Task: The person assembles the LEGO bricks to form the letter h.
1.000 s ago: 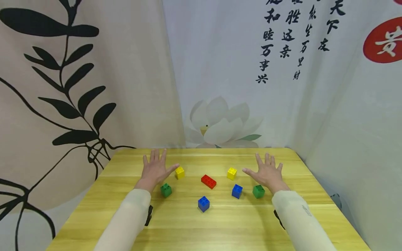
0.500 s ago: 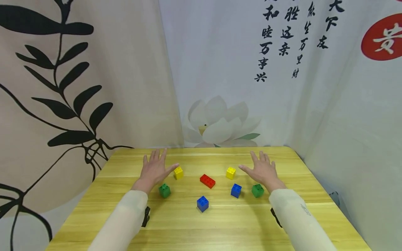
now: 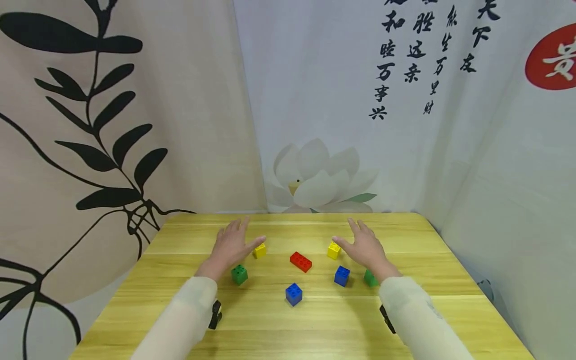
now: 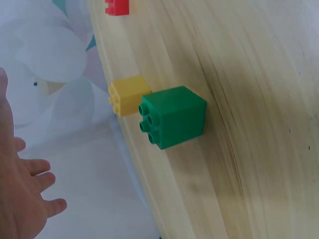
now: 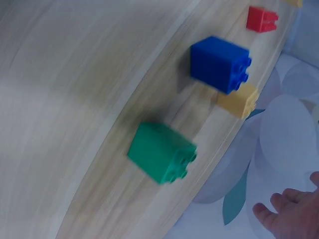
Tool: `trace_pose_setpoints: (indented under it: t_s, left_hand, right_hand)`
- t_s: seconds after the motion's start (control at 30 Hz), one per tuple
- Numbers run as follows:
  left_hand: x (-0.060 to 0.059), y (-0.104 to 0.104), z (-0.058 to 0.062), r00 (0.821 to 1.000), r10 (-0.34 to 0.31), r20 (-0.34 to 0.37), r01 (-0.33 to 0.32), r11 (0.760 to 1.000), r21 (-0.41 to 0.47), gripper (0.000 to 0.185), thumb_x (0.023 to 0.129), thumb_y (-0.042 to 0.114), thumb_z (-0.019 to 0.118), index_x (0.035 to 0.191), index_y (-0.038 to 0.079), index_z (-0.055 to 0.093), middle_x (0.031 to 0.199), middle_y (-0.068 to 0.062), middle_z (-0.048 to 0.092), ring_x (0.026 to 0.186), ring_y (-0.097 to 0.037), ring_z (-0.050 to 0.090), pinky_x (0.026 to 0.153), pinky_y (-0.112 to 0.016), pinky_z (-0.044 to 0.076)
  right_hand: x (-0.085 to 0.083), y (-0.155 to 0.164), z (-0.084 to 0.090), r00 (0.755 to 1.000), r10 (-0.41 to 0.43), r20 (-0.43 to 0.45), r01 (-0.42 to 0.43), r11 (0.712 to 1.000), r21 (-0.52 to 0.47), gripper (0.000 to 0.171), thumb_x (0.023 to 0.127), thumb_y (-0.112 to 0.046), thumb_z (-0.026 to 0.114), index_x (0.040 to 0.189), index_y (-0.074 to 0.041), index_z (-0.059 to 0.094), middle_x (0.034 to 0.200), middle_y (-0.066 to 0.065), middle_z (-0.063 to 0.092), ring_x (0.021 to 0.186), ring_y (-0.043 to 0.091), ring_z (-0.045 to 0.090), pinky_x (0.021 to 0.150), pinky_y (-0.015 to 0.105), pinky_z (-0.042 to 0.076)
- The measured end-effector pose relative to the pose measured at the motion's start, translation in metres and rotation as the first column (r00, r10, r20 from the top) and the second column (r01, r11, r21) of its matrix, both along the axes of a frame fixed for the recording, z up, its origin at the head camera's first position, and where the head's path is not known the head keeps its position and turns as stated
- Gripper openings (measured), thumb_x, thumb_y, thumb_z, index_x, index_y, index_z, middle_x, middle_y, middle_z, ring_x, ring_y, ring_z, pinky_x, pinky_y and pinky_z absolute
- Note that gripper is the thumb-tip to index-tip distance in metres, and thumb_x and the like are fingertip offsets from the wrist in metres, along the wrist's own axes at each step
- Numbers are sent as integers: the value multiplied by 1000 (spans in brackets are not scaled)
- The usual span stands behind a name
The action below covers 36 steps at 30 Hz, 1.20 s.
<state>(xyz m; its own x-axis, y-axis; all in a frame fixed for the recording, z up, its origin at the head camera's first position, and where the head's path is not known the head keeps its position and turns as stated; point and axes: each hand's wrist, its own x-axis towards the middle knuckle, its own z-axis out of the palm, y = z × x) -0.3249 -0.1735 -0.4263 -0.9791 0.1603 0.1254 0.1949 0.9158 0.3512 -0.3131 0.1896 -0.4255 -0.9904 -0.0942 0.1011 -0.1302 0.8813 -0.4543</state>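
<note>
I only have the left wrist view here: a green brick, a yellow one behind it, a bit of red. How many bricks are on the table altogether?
Observer: Seven on the table; your view misses two blue ones.
Operator: Is the right hand holding one?
Observer: No, the right hand is open, thumb near the second yellow brick.
Operator: Is there another green one?
Observer: Yes, a second green brick lies by the right wrist.
</note>
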Motion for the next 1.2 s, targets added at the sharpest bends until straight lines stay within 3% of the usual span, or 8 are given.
trace_pose_setpoints:
  t_s: [0.23,0.5,0.8,0.97,1.1,1.2]
  left_hand:
    - [6,6,0,998,-14,53,8,993,116,97,89,77,42,158,14,16,161,-20,25,147,-44,24,119,-63,18]
    - [16,4,-10,996,-26,82,7,974,228,89,92,69,47,158,17,19,161,-17,28,147,-43,26,116,-64,24]
    - [27,-5,-24,993,11,121,-56,924,379,87,90,68,52,156,18,25,159,-17,32,146,-42,30,114,-62,30]
    - [30,-10,-30,988,41,147,-105,882,459,87,90,66,54,155,14,28,156,-20,36,143,-42,35,112,-61,35]
    - [33,-15,-36,981,63,183,-148,856,496,89,89,66,56,155,13,28,155,-20,36,143,-41,35,113,-60,35]
    - [36,-19,-41,975,77,207,-173,849,499,89,89,65,57,155,12,27,155,-21,36,143,-42,34,112,-60,35]
  right_hand:
    - [8,-22,-7,1000,23,6,-22,987,-161,86,94,-64,49,156,-11,24,160,22,26,147,45,25,117,63,24]
    - [29,-54,-20,999,43,10,-39,952,-304,72,95,-53,57,152,-13,37,156,16,38,144,40,34,115,60,30]
    - [43,-77,-44,998,48,32,-31,915,-401,65,94,-51,60,145,-12,48,143,14,54,132,36,51,107,55,44]
    - [48,-83,-53,996,51,69,-15,898,-440,68,91,-56,62,143,-14,50,138,13,58,127,34,55,102,53,48]
    - [54,-88,-57,992,66,103,-12,890,-456,74,86,-61,65,141,-13,52,135,13,61,124,32,57,100,52,49]
    - [58,-92,-61,989,84,119,-21,892,-451,75,83,-60,68,139,-11,54,133,12,62,122,30,58,98,50,50]
